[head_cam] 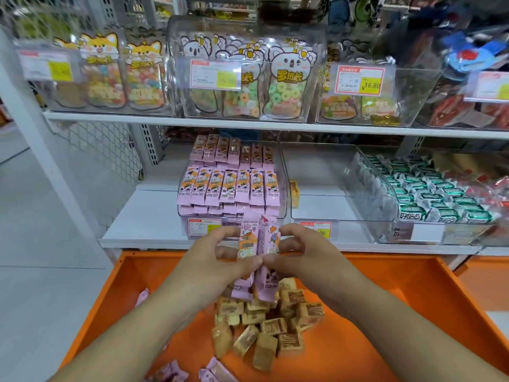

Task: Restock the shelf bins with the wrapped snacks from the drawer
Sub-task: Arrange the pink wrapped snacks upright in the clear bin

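Both hands meet above the orange drawer (385, 285) and hold a small bundle of pink wrapped snacks (259, 244) upright between them. The left hand (220, 257) curls round the bundle's left side, the right hand (303, 252) round its right, thumbs almost touching in front. At least two packets show at the front of the bundle (more may sit behind; I cannot tell how many).

Below the bundle, in the drawer, lies a heap of brown wrapped cubes (270, 326), well over a dozen. A few loose pink packets (192, 372) lie at the drawer's near edge, at least three.

Just behind the bundle, on the lower shelf (143, 232), a clear bin of pink snacks (231, 186) stands nearly full: seven packets across the front row, seven more in the row behind. To the right of that bin sits a clear bin (325, 194) with one yellow packet (294, 193) at its left wall. Further right, a bin of green-and-white wrapped snacks (435, 197) is heaped high.

Above the pink bin, the upper shelf carries clear bins of candy pouches (248, 86) with price tags.
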Demonstrator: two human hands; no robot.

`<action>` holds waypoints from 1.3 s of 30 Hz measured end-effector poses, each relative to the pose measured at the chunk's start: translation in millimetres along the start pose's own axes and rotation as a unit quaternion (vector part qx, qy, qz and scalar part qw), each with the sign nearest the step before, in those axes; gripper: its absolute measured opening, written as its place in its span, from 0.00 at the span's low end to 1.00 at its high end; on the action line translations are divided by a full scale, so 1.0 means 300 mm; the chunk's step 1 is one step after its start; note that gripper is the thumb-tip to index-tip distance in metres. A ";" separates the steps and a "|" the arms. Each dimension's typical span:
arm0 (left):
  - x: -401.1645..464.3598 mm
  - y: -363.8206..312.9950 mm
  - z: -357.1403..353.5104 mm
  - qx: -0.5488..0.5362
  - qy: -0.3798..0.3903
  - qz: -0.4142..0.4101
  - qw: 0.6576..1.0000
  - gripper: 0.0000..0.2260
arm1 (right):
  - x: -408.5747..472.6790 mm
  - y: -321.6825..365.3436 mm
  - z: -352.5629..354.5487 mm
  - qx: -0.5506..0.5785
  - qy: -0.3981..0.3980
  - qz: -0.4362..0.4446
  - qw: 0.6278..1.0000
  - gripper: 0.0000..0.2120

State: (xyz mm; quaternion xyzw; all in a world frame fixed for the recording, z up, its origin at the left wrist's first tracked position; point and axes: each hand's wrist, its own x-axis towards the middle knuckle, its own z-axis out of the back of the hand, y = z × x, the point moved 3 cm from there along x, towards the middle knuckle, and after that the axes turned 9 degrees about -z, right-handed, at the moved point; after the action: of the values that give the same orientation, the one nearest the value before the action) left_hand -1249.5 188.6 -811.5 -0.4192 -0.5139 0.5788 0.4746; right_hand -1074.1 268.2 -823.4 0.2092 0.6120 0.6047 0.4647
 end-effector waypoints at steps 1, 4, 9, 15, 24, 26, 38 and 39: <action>-0.003 -0.003 0.000 0.002 0.007 -0.001 1.000 0.18 | -0.001 0.001 -0.001 -0.006 -0.013 0.003 1.000 0.17; -0.002 -0.006 0.002 0.000 0.037 0.008 0.999 0.22 | 0.007 -0.014 0.001 0.019 -0.042 0.012 0.999 0.21; 0.010 -0.016 0.037 0.086 0.060 0.009 0.994 0.32 | 0.016 -0.006 0.032 0.010 -0.063 -0.005 0.998 0.19; 0.050 -0.025 0.142 0.204 0.040 -0.033 0.978 0.24 | 0.016 0.033 0.080 -0.081 -0.115 0.039 0.989 0.21; 0.050 0.001 0.085 0.015 -0.031 0.010 0.999 0.17 | 0.009 0.020 0.006 -0.052 -0.038 0.049 0.997 0.20; 0.047 0.025 0.067 -0.006 -0.078 0.018 0.997 0.17 | 0.009 0.014 -0.009 -0.023 -0.039 0.052 0.998 0.18; 0.027 -0.020 0.023 0.014 0.067 0.008 0.998 0.29 | -0.007 0.031 0.022 0.000 -0.098 0.040 0.994 0.11; 0.029 -0.019 0.022 0.024 0.071 0.002 0.997 0.32 | -0.008 0.032 0.025 0.001 -0.087 0.042 0.995 0.12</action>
State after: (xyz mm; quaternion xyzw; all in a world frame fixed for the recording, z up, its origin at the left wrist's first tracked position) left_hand -1256.9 195.9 -805.0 -0.4488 -0.4641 0.5606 0.5186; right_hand -1069.8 271.9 -812.3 0.2875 0.5603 0.6027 0.4901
